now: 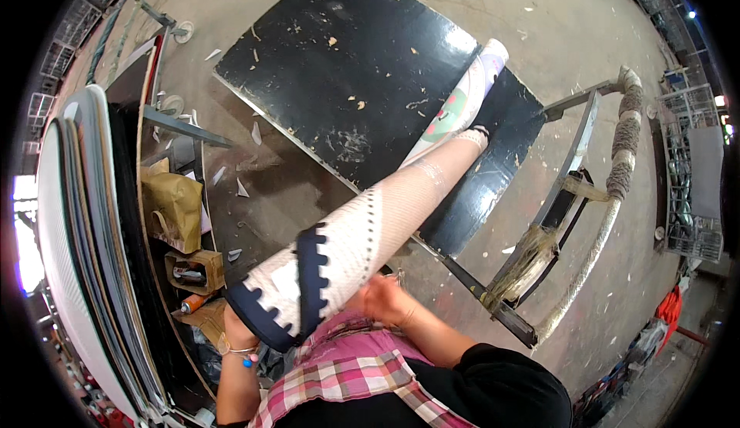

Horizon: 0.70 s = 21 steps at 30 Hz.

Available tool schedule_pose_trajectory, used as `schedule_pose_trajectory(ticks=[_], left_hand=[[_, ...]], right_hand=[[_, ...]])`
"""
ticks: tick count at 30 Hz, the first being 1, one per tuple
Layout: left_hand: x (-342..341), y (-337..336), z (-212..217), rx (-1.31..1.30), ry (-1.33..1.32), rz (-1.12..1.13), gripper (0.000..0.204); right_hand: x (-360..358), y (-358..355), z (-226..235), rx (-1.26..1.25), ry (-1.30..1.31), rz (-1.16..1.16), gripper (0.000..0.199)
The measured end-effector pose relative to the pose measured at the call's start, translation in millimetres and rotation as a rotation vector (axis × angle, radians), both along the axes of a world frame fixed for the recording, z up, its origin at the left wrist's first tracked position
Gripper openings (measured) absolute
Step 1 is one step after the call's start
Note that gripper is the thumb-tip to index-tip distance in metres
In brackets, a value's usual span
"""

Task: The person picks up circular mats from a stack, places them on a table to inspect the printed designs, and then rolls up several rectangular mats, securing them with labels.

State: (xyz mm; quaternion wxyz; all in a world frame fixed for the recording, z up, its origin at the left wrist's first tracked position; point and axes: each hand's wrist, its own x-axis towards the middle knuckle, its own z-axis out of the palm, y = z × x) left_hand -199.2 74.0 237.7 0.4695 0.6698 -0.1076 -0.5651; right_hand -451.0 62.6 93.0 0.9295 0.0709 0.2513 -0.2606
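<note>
A long rolled-up mat, cream with a fine grid, rows of dark dots and a navy scalloped border, slants from my body toward the far right. Its far end lies over a black board. At the near end my left hand, with a beaded bracelet, grips the roll; the fingers are mostly hidden behind it. My right hand is close under the roll's right side, blurred, its fingertips hidden. Alongside on the board rests a second, thinner roll, white with green and pink patterns.
The board tops a metal cart with a wrapped handle on the right. At left, a rack holds several upright sheets. Beside it are a tan bag, a cardboard box and an orange can. Scraps litter the concrete floor.
</note>
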Motion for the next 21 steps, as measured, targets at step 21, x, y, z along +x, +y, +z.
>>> schedule_pose_trajectory(ticks=[21], left_hand=[[185.6,260.3,142.8,-0.705,-0.729,0.047,0.024]], right_hand=[[296.7,-75.8,331.4,-1.047,-0.199,-0.253,0.052]])
